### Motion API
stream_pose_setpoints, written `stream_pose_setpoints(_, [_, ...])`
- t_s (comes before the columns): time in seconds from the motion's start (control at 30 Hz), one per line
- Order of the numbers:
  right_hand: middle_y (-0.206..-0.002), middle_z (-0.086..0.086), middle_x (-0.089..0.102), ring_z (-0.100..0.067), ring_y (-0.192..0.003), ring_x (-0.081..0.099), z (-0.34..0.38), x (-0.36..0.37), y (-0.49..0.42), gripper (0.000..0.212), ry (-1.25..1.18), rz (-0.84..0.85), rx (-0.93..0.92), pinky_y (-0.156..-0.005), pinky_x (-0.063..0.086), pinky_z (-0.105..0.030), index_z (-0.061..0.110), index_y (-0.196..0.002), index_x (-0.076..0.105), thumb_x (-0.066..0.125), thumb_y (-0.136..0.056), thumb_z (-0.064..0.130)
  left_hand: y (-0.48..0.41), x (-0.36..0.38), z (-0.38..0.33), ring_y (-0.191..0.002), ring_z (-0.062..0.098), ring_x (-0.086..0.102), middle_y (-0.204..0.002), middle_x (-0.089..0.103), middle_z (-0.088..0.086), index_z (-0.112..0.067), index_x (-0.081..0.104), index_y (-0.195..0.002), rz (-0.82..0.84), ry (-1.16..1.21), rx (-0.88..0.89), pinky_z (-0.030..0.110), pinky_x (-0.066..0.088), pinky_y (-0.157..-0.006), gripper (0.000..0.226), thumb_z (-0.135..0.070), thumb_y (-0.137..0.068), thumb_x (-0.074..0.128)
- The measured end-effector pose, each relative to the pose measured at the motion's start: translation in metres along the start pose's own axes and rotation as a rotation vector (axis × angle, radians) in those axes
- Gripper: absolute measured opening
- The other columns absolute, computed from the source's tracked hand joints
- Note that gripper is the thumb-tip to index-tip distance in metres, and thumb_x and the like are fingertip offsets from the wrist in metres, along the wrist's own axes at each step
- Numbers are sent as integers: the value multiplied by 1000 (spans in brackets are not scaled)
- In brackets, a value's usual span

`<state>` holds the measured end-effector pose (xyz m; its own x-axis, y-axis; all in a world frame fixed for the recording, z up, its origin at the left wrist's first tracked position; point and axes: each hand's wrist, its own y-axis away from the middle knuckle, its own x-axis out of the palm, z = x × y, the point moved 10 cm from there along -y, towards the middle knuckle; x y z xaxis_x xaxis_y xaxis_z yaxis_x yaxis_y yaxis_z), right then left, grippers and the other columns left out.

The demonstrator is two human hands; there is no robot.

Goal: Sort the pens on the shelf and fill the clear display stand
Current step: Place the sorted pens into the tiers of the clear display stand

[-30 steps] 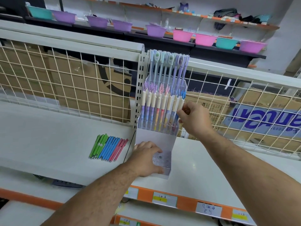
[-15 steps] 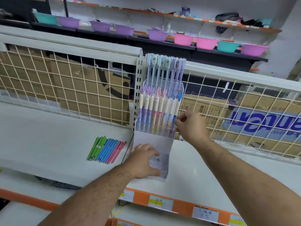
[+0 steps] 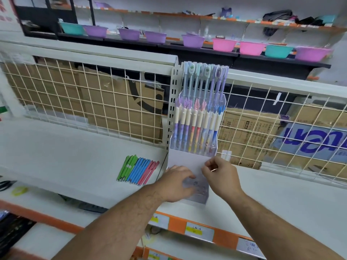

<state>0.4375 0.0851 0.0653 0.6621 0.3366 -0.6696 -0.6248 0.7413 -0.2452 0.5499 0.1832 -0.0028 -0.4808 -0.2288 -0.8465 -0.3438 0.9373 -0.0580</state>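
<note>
Forearms bare, dark-haired; left hand, right hand bare, short nails.

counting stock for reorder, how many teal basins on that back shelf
2. One teal basin sits at the left end of the row on the back shelf; the other is second from its right end. More may be hidden outside the frame.
</note>
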Motion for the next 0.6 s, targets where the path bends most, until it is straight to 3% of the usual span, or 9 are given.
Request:
stream_pose_setpoints(0.17, [-80, 11, 67, -13, -74, 64, 7, 20, 10, 7, 19, -8, 12, -70, 53, -31, 23, -87, 65, 72, -85, 21, 15, -3, 4, -126, 12, 39, -132, 53, -9, -30, 57, -133, -18, -28, 111, 30, 34, -109, 47, -44, -88, 60])
stream_pose_setpoints(0.33, [-86, 13, 65, -10, -76, 65, 31, 55, 19, 12, 72, -7, -5, -69, 49, -28, 27, -96, 65, 73, -86, 27, 42, -36, 53, -109, -1, 48, -110, 57, -21, -29, 70, -110, -163, 116, 74, 22, 42, -96, 26, -36, -85, 64])
stream_pose_setpoints(0.4, [-87, 13, 66, -7, -77, 66, 42, 71, 21, 11, 54, -6, 1, -68, 49, -26, 27, -96, 65, 72, -88, 28, 54, -56, 83, -92, -1, 52, -96, 57, -23, -31, 69, -98, -235, 116, 9, 21, 46, -82, 11, -28, -88, 65])
stream_pose_setpoints(0.47, [-88, 14, 65, -3, -78, 65, 52, 85, 24, 10, 42, -11, 9, -65, 45, -20, 29, -95, 64, 71, -89, 27, 64, -79, 117, -85, 7, 57, -90, 59, -15, -28, 65, -89, -323, 107, -99, 29, 52, -76, 7, -21, -90, 63])
stream_pose_setpoints(0.6, [-83, 15, 64, -1, -74, 62, 74, 113, 29, 12, 32, -24, 19, -66, 45, -25, 31, -88, 62, 70, -88, 22, 80, -109, 187, -83, 15, 60, -96, 61, -2, -18, 60, -98, -418, 128, -368, 31, 51, -69, 8, -25, -93, 62])
